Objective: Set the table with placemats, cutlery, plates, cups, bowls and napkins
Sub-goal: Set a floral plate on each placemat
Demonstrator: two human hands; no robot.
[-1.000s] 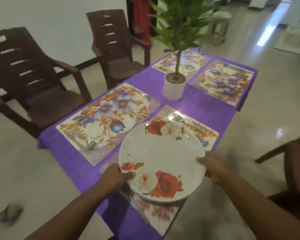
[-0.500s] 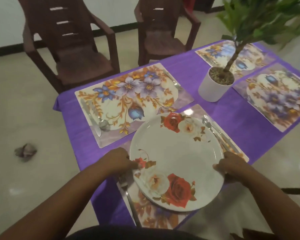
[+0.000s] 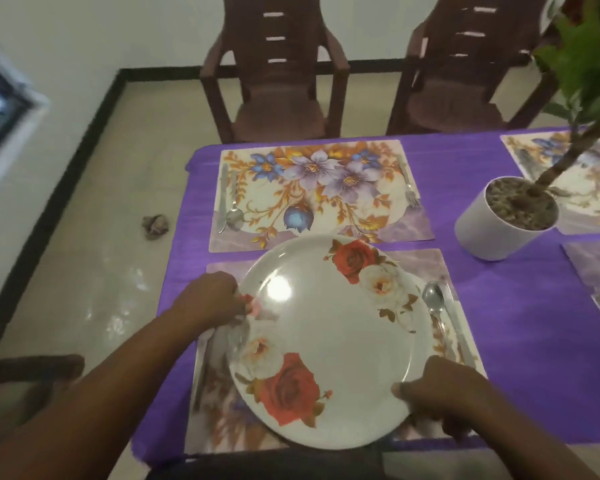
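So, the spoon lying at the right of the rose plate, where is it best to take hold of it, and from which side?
Probably by the handle, coming from the right. The spoon lies flat on the placemat with its bowl at the far end, close beside the plate rim on its left. The handle runs toward the right hand. A knife seems to lie along its right, so pinch from above.

The plate has come lower and now covers the middle of the near placemat, where a second ago it was held higher above the desk. The left hand keeps its grip on the left rim, and the right hand has slid from the right side to the near right rim. The spoon now shows just beside the plate's right edge.
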